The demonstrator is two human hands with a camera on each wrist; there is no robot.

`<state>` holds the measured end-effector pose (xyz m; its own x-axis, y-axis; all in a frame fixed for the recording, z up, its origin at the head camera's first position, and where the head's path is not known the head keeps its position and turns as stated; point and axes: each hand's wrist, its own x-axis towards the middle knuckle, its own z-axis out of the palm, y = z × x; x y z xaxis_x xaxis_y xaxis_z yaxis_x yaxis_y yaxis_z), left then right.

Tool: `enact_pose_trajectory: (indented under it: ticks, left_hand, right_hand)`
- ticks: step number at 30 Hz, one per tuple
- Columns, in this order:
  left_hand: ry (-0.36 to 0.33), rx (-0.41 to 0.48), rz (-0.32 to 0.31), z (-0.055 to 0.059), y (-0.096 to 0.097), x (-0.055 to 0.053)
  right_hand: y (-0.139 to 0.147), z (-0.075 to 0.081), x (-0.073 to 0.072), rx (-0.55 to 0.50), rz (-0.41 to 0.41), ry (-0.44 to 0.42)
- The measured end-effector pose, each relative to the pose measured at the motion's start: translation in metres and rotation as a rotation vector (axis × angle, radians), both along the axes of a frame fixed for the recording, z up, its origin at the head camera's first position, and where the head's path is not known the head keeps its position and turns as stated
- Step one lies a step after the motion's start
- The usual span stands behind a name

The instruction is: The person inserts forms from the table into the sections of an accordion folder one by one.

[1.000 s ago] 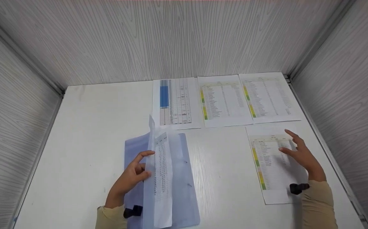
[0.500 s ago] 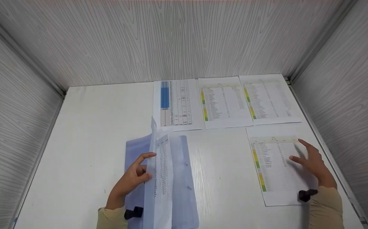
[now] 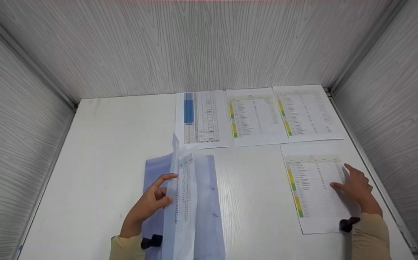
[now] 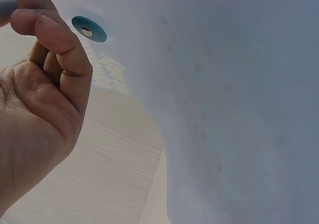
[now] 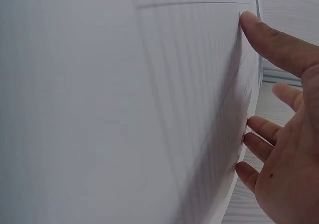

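Observation:
A translucent blue folder point(image 3: 209, 202) lies spread at the front centre, with two small metal prongs on its right part. My left hand point(image 3: 146, 206) holds its raised flap with a printed sheet point(image 3: 185, 216) upright, thumb and index finger at the flap. In the left wrist view the other fingers are curled, near a teal round button point(image 4: 89, 29) on the folder. On the right, my right hand point(image 3: 358, 189) rests on a printed list sheet point(image 3: 317, 206), thumb on the print and fingers spread by its right edge. Its fingertips point(image 5: 247, 169) touch the paper in the right wrist view.
Along the back of the white table point(image 3: 104, 144) lie a sheet with a blue block point(image 3: 203, 119) and two sheets with yellow-green strips, the middle one point(image 3: 257, 119) and the right one point(image 3: 306, 113). Wood-grain panels point(image 3: 194, 43) wall the table at the back and both sides.
My right hand has moved right and toward me over the list sheet, and has come down onto it. The left hand keeps its hold on the folder flap.

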<state>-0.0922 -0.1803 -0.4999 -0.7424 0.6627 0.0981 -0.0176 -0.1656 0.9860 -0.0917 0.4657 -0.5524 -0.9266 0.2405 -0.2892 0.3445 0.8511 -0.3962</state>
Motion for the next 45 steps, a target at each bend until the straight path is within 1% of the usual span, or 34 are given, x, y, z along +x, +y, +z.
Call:
enact_pose_trajectory:
  ticks: [5, 11, 16, 20, 26, 29, 36, 40, 42, 45]
  left_hand:
    - [0.015, -0.02, 0.006, 0.0, 0.001, -0.001]
    - [0.024, -0.013, -0.004, -0.001, 0.0, -0.001]
    - [0.016, -0.011, -0.008, -0.001, -0.001, -0.001]
    - [0.009, -0.031, 0.0, -0.001, -0.001, -0.001]
    - [0.002, -0.046, 0.0, -0.001, 0.0, -0.002]
    - [0.002, -0.054, 0.006, -0.001, 0.001, -0.002]
    - [0.0, -0.037, 0.002, -0.002, 0.001, -0.001]
    - [-0.003, -0.048, 0.005, -0.003, 0.003, -0.002]
    - [-0.01, -0.056, 0.008, -0.003, 0.003, -0.002]
    - [-0.012, -0.051, 0.005, -0.003, 0.003, -0.002]
  right_hand:
    - [-0.001, -0.001, 0.001, -0.023, 0.012, -0.024]
    - [0.0, -0.001, 0.0, -0.056, 0.033, -0.015]
    - [0.002, -0.001, -0.002, -0.136, 0.015, -0.02]
    - [0.004, 0.0, -0.003, -0.153, 0.009, -0.036]
    - [0.006, -0.001, -0.002, -0.175, 0.054, -0.036]
    - [0.006, 0.001, 0.001, -0.216, 0.071, -0.028]
    - [0.008, 0.007, 0.009, -0.354, 0.128, 0.069]
    - [0.006, 0.012, 0.016, -0.43, 0.125, 0.101]
    - [0.005, 0.013, 0.02, -0.448, 0.13, 0.122]
    - [0.004, 0.014, 0.024, -0.429, 0.145, 0.175]
